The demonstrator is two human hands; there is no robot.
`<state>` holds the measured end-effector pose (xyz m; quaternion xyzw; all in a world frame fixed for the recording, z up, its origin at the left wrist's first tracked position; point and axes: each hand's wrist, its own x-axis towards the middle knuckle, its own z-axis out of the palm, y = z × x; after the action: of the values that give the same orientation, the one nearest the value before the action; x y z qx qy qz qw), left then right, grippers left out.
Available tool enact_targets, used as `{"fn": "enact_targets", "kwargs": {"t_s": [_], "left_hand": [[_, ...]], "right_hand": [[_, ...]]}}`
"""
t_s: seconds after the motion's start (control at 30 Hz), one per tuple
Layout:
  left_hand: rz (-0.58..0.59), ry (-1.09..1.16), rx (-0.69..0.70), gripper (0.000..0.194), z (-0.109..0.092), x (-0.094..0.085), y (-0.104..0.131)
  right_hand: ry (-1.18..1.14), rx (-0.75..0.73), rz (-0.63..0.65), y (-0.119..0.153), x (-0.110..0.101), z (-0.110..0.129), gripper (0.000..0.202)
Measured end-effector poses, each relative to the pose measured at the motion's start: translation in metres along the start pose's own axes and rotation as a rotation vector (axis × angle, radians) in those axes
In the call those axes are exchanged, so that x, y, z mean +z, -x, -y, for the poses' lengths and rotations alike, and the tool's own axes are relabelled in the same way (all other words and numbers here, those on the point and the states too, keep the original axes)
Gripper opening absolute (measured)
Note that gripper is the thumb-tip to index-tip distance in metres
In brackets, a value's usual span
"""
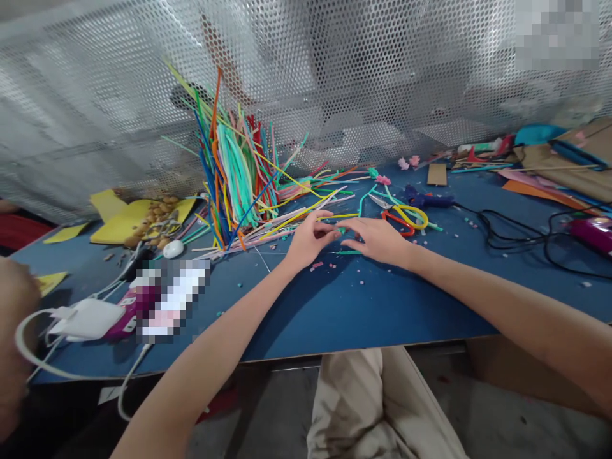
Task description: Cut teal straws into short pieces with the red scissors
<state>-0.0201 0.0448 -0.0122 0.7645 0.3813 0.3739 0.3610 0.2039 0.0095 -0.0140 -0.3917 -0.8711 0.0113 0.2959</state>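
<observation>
1. Left hand [310, 241]: fingers curled in toward the thumb, tips at a small green piece [341, 231]. Grip on it: cannot tell.
2. Right hand [375, 239]: thumb and forefinger parted, forefinger reaching to the same piece. Whether these fingers pinch it: cannot tell.
3. Green piece sits between the two sets of fingertips, largely covered by them, low over the blue tabletop [329, 325].
4. Just under the right fingertips: a thin green strip [349, 252]. Pink scraps [317, 264] scattered nearer the wearer, close below the left fingers.
5. Just beyond and right of the right-hand fingers: scissors [410, 217], one handle loop yellow, one orange-red. Past them, a dark blue glue gun [429, 199], trailing a black cord [502, 233].
6. Farther beyond the fingertips: pink curled shape [382, 180] near green stems [366, 197]; a small cardboard piece [437, 174] off to the right.
7. Left of and beyond the left fingers: large upright bundle of fuzzy stems [239, 175], many colours, with loose ones spread toward that hand.
8. Well left of the fingers: white charger [90, 319].
</observation>
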Motion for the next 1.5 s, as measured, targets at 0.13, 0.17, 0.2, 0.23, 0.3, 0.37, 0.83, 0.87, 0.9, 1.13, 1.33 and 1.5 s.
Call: {"fn": "enact_targets", "kwargs": {"t_s": [0.13,0.17,0.2,0.23,0.3,0.37,0.83,0.87,0.9,1.13,1.33,1.5], "left_hand": [[-0.006,0.135,-0.027,0.07,-0.004,0.004,0.002],[-0.013,0.177,-0.036,0.071,-0.004,0.005,0.003],[-0.021,0.221,-0.047,0.073,-0.005,0.006,0.003],[-0.03,0.265,-0.062,0.075,-0.006,0.007,0.004],[-0.051,0.336,-0.094,0.079,-0.008,0.008,0.005],[-0.065,0.374,-0.123,0.08,-0.011,0.009,0.007],[0.223,0.759,-0.24,0.063,-0.023,0.009,0.017],[0.237,0.772,-0.246,0.062,-0.024,0.01,0.018],[0.252,0.778,-0.252,0.062,-0.024,0.011,0.019],[0.354,0.749,-0.245,0.065,-0.022,0.016,0.026],[0.315,0.668,-0.18,0.068,-0.016,0.017,0.025],[0.274,0.582,-0.184,0.059,-0.013,0.016,0.023]], "right_hand": [[-0.105,-0.117,-0.106,-0.002,0.01,-0.008,0.029],[-0.126,-0.132,-0.134,-0.002,0.011,-0.009,0.028],[-0.143,-0.142,-0.159,-0.002,0.011,-0.01,0.027],[-0.158,-0.146,-0.177,-0.002,0.011,-0.011,0.026],[-0.192,-0.155,-0.19,-0.001,0.009,-0.009,0.025],[-0.239,-0.162,-0.181,-0.001,0.006,-0.006,0.023],[-0.786,0.256,-0.372,0.01,0.003,0.027,0.017],[-0.762,0.226,-0.395,0.011,0.003,0.028,0.013],[-0.723,0.193,-0.424,0.011,0.003,0.029,0.01],[-0.575,0.103,-0.493,0.012,0.007,0.029,0.009],[-0.456,0.006,-0.462,0.012,0.001,0.027,0.018],[-0.181,-0.13,-0.39,0.012,-0.007,0.01,0.022]]}}
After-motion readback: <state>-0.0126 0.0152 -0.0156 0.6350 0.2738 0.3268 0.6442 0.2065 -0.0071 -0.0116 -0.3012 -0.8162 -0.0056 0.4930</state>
